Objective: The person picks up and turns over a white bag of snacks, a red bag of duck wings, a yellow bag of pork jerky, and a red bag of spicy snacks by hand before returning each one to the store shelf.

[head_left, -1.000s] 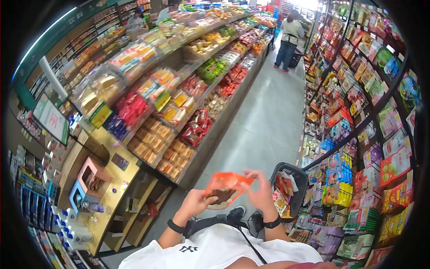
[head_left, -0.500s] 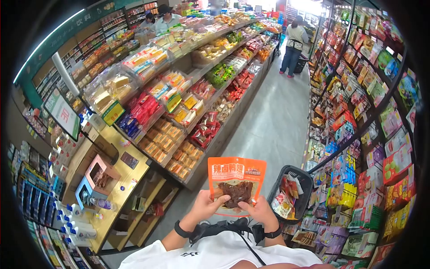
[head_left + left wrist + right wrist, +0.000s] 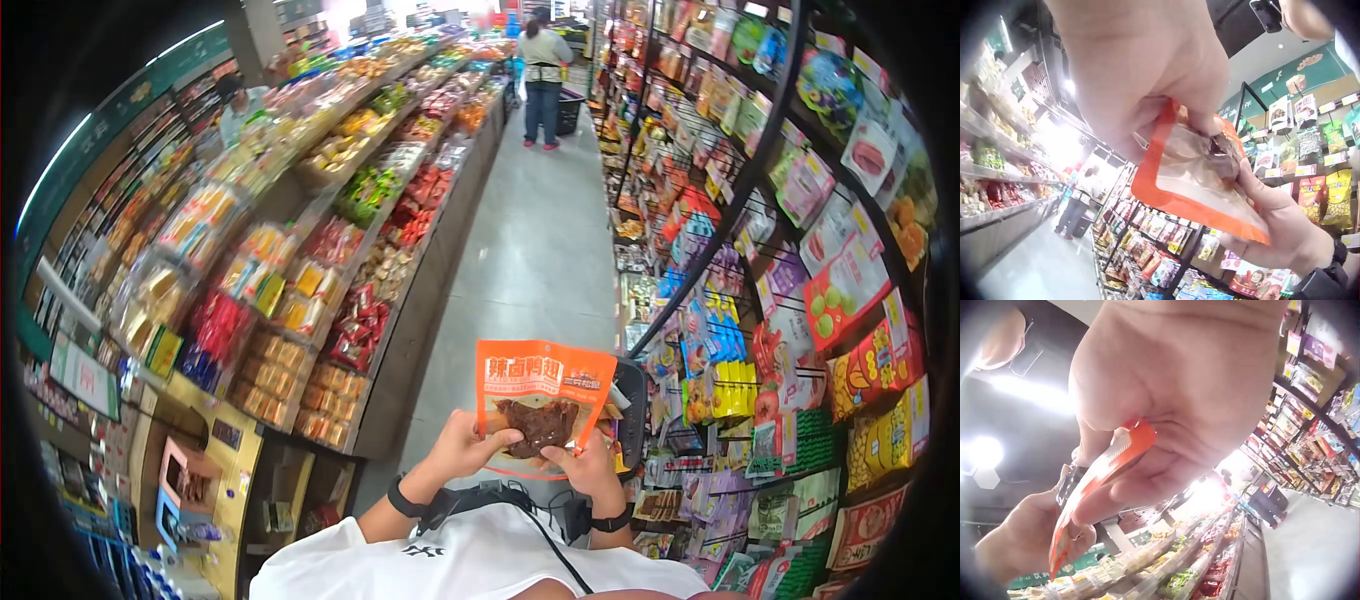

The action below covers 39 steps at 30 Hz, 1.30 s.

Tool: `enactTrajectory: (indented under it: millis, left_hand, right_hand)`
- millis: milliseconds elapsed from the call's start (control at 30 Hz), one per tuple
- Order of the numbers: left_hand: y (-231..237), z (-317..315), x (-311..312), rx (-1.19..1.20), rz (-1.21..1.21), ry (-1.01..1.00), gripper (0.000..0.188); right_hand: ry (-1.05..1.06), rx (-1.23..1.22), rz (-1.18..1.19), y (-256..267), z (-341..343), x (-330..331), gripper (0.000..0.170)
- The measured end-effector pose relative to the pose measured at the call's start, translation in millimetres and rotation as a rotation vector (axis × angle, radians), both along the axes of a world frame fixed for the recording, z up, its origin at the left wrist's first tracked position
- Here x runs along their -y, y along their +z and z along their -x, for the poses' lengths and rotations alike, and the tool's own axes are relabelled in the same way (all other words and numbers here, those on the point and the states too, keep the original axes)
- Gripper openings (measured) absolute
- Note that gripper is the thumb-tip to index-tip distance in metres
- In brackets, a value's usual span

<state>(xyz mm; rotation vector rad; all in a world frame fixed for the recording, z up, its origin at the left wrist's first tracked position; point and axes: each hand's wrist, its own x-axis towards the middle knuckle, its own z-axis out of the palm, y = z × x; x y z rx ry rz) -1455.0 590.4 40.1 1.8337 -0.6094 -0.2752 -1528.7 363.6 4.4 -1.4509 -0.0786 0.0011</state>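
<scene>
An orange snack pouch (image 3: 545, 400) with a clear window is held upright in front of the white shirt, its printed face toward the head camera. Dark brown meat pieces show through the window. My left hand (image 3: 468, 446) grips the lower left edge, thumb across the front. At the lower right, my right hand (image 3: 590, 468) pinches the pouch the same way, thumb on the window. From the left wrist, the pouch (image 3: 1204, 175) shows its orange border and crinkled clear film. In the right wrist view the pouch (image 3: 1094, 478) appears edge-on, with fingers behind it.
A dark shopping basket (image 3: 630, 400) stands behind the pouch to the right, partly hidden. Sloped shelves of packaged snacks (image 3: 330, 240) run along the left; hanging bags (image 3: 735, 390) line the right rack. A person (image 3: 543, 85) stands down the aisle (image 3: 520, 260).
A second ago the pouch was tilted, with the right hand at its upper corner. Since then it has come upright, gripped low by both hands, and the head view has swung right.
</scene>
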Motion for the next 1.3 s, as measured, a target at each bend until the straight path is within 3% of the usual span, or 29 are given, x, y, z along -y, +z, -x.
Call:
enactTrajectory:
  millis: [167,300,433,600,700,733,833,933,1067,1300]
  left_hand:
    - [2.7,-35.0,29.7,-0.031,-0.01,-0.112,0.028]
    - [2.8,-66.6,35.4,-0.005,0.024,-0.121,0.025]
    - [-0.1,-112.2,20.6,-0.051,0.027,-0.136,0.026]
    - [8.8,-180.3,-8.0,0.023,0.114,-0.097,0.023]
    - [-2.2,-225.0,-30.0,0.086,0.135,-0.078,0.025]
    - [-5.2,-236.4,-37.7,0.043,0.111,-0.047,0.032]
    - [3.4,-272.3,-48.4,0.051,0.24,0.008,0.046]
    - [2.8,-300.0,-55.0,0.086,0.221,0.043,0.052]
    - [-1.9,-326.2,-54.6,-0.142,0.228,0.039,0.048]
    - [-12.7,-391.4,-22.6,-0.247,0.185,0.037,0.045]
  right_hand:
    - [-0.052,-0.099,-0.021,-0.6,-12.5,21.9,0.021]
    - [-0.079,-0.013,0.081,-2.2,-41.4,26.7,0.019]
    - [-0.06,-0.032,0.112,9.8,-91.2,17.1,0.018]
    - [-0.068,-0.106,0.034,19.5,-159.8,-14.3,0.018]
    - [-0.063,-0.045,0.105,33.6,-207.4,-33.2,0.017]
    - [-0.053,0.009,0.263,43.3,-224.9,-37.6,0.018]
    - [-0.075,-0.04,0.345,53.7,-266.5,-56.7,0.02]
    - [-0.097,-0.05,0.262,42.4,-294.1,-66.0,0.023]
    - [-0.127,-0.07,0.191,31.9,-328.5,-64.4,0.025]
    - [-0.129,-0.081,0.089,18.5,-395.2,-32.6,0.023]
